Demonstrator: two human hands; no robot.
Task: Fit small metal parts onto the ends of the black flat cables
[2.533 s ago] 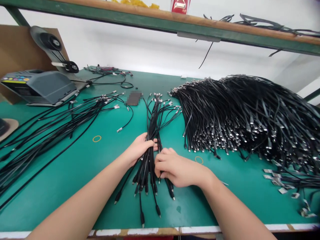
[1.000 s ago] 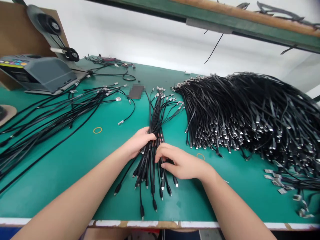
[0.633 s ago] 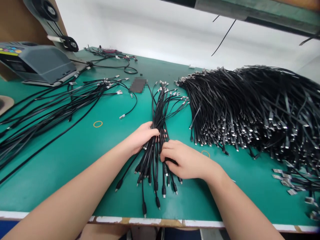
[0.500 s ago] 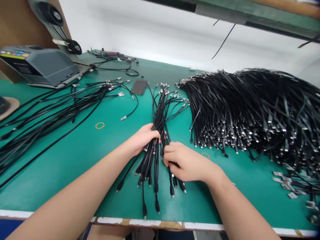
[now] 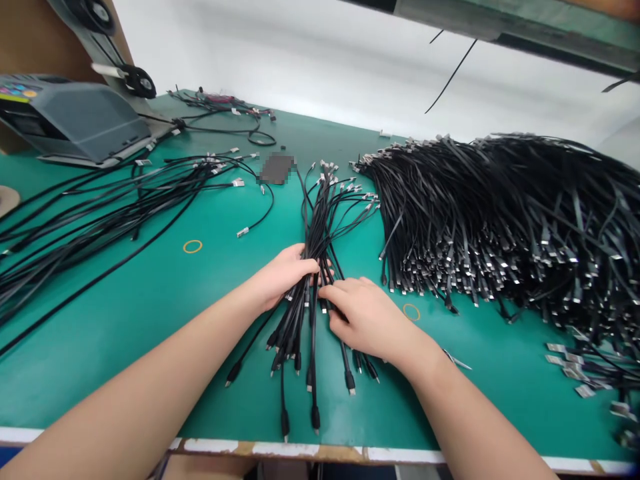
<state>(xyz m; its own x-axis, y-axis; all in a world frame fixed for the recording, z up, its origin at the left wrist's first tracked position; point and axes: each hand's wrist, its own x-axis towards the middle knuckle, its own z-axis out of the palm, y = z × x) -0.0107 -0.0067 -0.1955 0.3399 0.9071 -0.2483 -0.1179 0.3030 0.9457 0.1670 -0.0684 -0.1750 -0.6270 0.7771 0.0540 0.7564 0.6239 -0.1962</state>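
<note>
A bundle of black cables (image 5: 317,230) with silver plugs lies fanned out at the middle of the green table. My left hand (image 5: 293,270) is wrapped round the middle of this bundle, its thumb on top. Close by on the right, my right hand (image 5: 357,310) has its fingers bent at the bundle's right side, over a few cable ends. Its fingertips touch the cables, but whether they grip any is hidden. The lower plugs point toward the table's front edge.
A large heap of black cables (image 5: 450,213) fills the right side. More loose cables (image 5: 150,200) lie at the left, before a grey machine (image 5: 95,117). Rubber bands (image 5: 193,247) rest on the green table (image 5: 225,393). A pointed metal tool (image 5: 457,361) lies beside my right forearm.
My right hand has moved slightly up and left against the bundle, and its fingers are less curled. Some lower cable ends have shifted. My left hand keeps its hold.
</note>
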